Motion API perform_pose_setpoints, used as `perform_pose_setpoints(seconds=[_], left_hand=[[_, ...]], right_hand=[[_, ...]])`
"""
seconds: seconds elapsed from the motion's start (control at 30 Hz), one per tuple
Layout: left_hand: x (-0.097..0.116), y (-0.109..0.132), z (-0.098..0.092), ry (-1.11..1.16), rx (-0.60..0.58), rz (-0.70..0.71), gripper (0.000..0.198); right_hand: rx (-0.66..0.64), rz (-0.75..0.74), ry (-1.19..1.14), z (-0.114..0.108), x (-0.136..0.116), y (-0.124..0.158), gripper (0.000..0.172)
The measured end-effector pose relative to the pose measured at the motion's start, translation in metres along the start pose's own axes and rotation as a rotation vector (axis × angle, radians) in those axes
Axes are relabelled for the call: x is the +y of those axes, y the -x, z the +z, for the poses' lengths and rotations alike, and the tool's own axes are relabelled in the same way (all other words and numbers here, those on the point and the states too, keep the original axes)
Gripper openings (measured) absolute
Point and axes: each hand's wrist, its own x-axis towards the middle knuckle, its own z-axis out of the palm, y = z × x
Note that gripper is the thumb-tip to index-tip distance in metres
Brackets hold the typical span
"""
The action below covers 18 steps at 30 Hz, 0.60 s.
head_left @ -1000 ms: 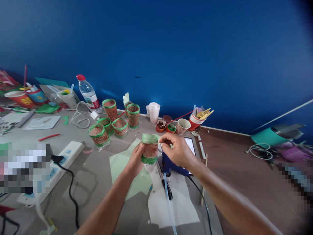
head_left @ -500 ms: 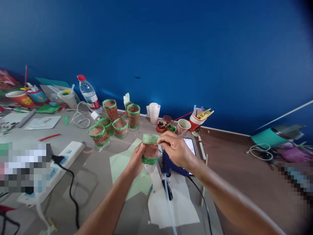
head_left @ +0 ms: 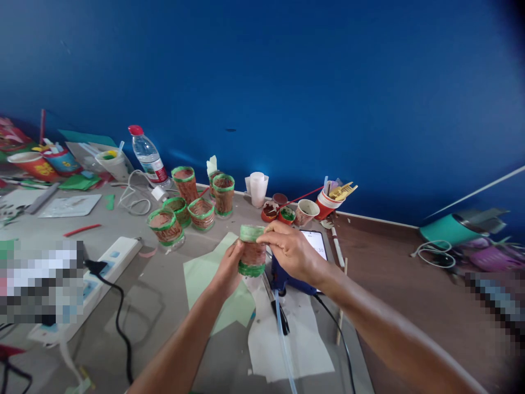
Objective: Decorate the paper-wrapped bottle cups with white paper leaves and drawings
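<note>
A brown cup with green bands at top and bottom (head_left: 253,253) is held upright above the table. My left hand (head_left: 230,268) grips its left side, thumb toward the front. At its upper right, my right hand (head_left: 292,247) has its fingers pressed together against the green band; whether they pinch something small cannot be made out. Below the cup lie a light green paper (head_left: 205,273) and a white paper (head_left: 291,350). A dark blue glue gun (head_left: 296,282) with a clear stick lies partly behind my right hand.
Several brown and green cups (head_left: 223,194) stand at the back, near a bottle (head_left: 148,158). A power strip (head_left: 109,268) lies at left. Paint cups (head_left: 287,214), a red cup with wooden cutlery (head_left: 327,205), a phone (head_left: 315,243) and a white pen (head_left: 337,247) are at right.
My right hand has moved slightly left across the front of the cup's green top band. More of the phone shows now. My left hand keeps its hold.
</note>
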Motion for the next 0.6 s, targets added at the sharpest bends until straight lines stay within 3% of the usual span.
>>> perform_pose_setpoints(seconds=[0.1, 0.3, 0.6], left_hand=[[-0.0007, 0.0002, 0.0007, -0.012, 0.002, 0.070, 0.048], [-0.0002, 0.0011, 0.0027, -0.016, 0.015, 0.065, 0.048], [0.0012, 0.0018, 0.0044, -0.038, -0.002, 0.062, 0.047]], right_hand=[[0.008, 0.021, 0.032, 0.0001, -0.0022, -0.0022, 0.029], [0.005, 0.075, 0.065, 0.0003, -0.0046, -0.0035, 0.017], [-0.012, 0.064, 0.050, 0.0012, -0.0034, -0.0055, 0.018]])
